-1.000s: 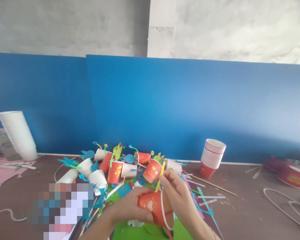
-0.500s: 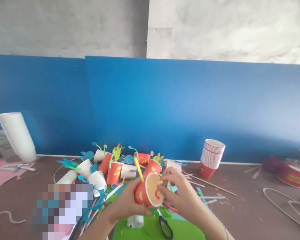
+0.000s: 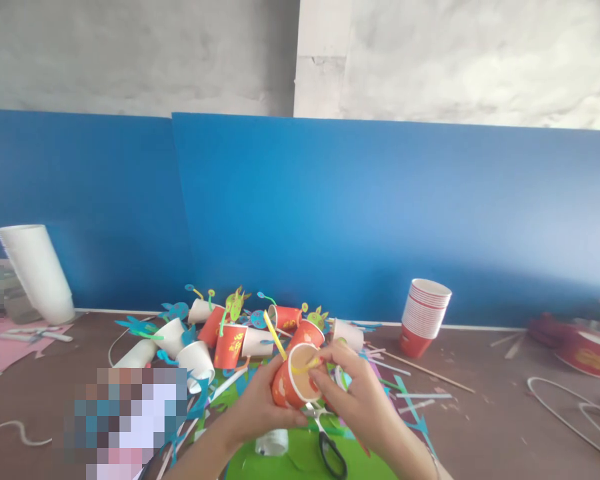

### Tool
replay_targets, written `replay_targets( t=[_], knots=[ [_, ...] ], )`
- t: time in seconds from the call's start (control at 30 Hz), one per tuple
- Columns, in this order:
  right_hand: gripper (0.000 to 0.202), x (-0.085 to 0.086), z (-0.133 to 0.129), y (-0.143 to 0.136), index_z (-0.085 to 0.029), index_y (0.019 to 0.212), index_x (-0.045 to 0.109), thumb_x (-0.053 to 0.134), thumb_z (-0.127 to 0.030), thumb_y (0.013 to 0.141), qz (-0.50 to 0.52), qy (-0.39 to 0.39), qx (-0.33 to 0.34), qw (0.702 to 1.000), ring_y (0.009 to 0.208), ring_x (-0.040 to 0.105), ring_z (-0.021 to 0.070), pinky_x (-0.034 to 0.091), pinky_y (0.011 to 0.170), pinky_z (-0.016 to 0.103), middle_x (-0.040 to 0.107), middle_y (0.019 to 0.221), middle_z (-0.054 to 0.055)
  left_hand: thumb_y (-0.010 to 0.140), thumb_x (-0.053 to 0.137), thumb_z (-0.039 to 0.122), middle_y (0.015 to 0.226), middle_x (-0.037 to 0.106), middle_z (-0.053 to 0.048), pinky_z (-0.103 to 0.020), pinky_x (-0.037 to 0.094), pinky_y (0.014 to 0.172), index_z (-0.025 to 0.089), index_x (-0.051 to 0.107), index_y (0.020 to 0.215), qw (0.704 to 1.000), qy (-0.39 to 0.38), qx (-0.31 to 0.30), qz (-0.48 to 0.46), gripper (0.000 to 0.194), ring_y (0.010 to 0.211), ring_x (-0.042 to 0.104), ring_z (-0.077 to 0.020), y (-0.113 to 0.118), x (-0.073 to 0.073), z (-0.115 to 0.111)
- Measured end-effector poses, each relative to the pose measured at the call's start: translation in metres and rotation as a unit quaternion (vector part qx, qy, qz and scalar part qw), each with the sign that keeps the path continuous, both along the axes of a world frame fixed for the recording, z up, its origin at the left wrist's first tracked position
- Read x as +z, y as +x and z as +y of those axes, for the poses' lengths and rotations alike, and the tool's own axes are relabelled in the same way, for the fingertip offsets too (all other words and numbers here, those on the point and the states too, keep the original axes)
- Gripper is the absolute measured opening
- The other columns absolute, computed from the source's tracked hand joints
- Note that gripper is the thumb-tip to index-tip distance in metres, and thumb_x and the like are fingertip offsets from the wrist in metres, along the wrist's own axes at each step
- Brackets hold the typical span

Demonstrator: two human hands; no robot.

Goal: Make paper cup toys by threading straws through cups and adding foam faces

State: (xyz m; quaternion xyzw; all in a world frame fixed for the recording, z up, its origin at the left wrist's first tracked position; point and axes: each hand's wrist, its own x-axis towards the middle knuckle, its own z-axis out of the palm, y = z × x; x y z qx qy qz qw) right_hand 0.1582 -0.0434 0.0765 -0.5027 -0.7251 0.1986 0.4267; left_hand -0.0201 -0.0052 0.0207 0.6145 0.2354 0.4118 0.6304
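A red paper cup (image 3: 285, 390) is tilted with its white-rimmed mouth facing me, and my left hand (image 3: 257, 400) is wrapped round its side. From the cup's left side a yellow straw (image 3: 275, 335) sticks up. Another yellow length (image 3: 305, 365) shows inside the mouth; whether it is the same straw I cannot make out. My right hand (image 3: 350, 383) pinches the end of that yellow length at the right of the rim, its fingertips partly inside the cup. Below the hands, black-handled scissors (image 3: 333, 457) lie on a green sheet (image 3: 300, 463), near a small clear container (image 3: 272, 442).
Behind the hands, several red and white cups (image 3: 230, 345) with paper faces and coloured straws lie piled. A stack of paper cups (image 3: 426, 317) stands to the right, and a tall white stack (image 3: 37, 273) to the left. Paper scraps, a thin stick (image 3: 425, 370) and a white cable (image 3: 555, 400) lie about.
The cup's mouth has turned slightly upward, and the straw leans a little further left. My right hand has shifted slightly down and left, staying at the rim.
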Motion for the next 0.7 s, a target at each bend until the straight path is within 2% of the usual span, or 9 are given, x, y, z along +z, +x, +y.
replay_targets(
  t=[0.1,0.23,0.37,0.5,0.53,0.6,0.67,0.7],
  knots=[
    [0.021,0.003,0.001,0.003,-0.023,0.103,0.061,0.055,-0.028,0.084,0.02,0.018,-0.014,1.0,0.096,0.059,0.0223,0.046,0.082,0.034,0.065,0.104,0.006,0.051,0.089,0.047,0.104,0.069,-0.009,-0.039,0.048,0.089,0.019,0.056,0.122,0.999,-0.001,0.036,-0.031,0.084,0.105,0.06,-0.0305,-0.001,-0.007,0.004],
    [0.018,0.004,0.0,0.005,-0.021,0.1,0.057,0.054,-0.031,0.085,0.016,-0.003,-0.043,0.999,0.086,0.06,0.0209,0.047,0.074,0.033,0.064,0.095,0.006,0.057,0.084,0.053,0.103,0.069,-0.011,-0.04,0.047,0.09,0.017,0.058,0.119,0.994,0.01,0.096,-0.047,0.077,0.107,0.059,-0.0314,-0.002,-0.011,0.009],
    [0.019,0.006,-0.003,0.004,-0.024,0.103,0.058,0.054,-0.023,0.084,-0.041,-0.002,0.011,0.999,0.081,0.058,0.0183,0.045,0.072,0.03,0.064,0.089,0.002,0.058,0.082,0.058,0.115,0.067,-0.013,-0.042,0.046,0.094,0.02,0.056,0.126,0.996,0.022,0.075,-0.037,0.082,0.107,0.06,-0.0321,-0.001,-0.007,0.01],
    [0.01,0.01,-0.002,0.006,-0.022,0.087,0.061,0.051,-0.02,0.087,-0.079,-0.032,0.041,0.995,0.073,0.058,0.016,0.043,0.067,0.027,0.066,0.081,0.001,0.062,0.071,0.07,0.125,0.062,-0.015,-0.046,0.042,0.1,0.018,0.054,0.129,0.998,0.035,0.046,-0.009,0.087,0.117,0.055,-0.0356,-0.003,-0.008,0.012],
    [0.01,0.011,-0.001,0.007,-0.021,0.085,0.061,0.051,-0.02,0.087,-0.09,-0.036,0.039,0.995,0.072,0.058,0.016,0.043,0.067,0.027,0.067,0.08,0.001,0.064,0.067,0.074,0.13,0.059,-0.016,-0.047,0.04,0.103,0.017,0.051,0.132,0.997,0.042,0.067,-0.004,0.09,0.123,0.051,-0.0366,-0.004,-0.008,0.013],
    [0.011,0.011,0.001,0.011,-0.021,0.083,0.061,0.051,-0.019,0.086,-0.12,-0.041,0.033,0.991,0.072,0.059,0.0163,0.042,0.066,0.027,0.067,0.08,0.001,0.068,0.06,0.076,0.143,0.046,-0.018,-0.048,0.034,0.109,0.019,0.036,0.142,0.984,0.071,0.162,0.007,0.097,0.135,0.038,-0.0373,-0.007,-0.009,0.014],
    [0.013,0.01,0.004,0.015,-0.021,0.083,0.062,0.051,-0.016,0.085,-0.159,-0.044,0.021,0.986,0.073,0.06,0.0172,0.042,0.066,0.028,0.068,0.082,0.002,0.072,0.06,0.072,0.152,0.032,-0.017,-0.05,0.027,0.113,0.022,0.018,0.149,0.949,0.129,0.285,0.033,0.101,0.142,0.025,-0.0368,-0.011,-0.004,0.01],
    [0.013,0.009,0.005,0.016,-0.021,0.083,0.063,0.051,-0.015,0.084,-0.178,-0.046,0.017,0.983,0.074,0.06,0.0178,0.042,0.066,0.028,0.068,0.082,0.003,0.073,0.063,0.066,0.154,0.027,-0.016,-0.052,0.025,0.113,0.024,0.013,0.15,0.927,0.17,0.328,0.055,0.101,0.144,0.021,-0.0369,-0.013,0.001,0.007]
  ],
)
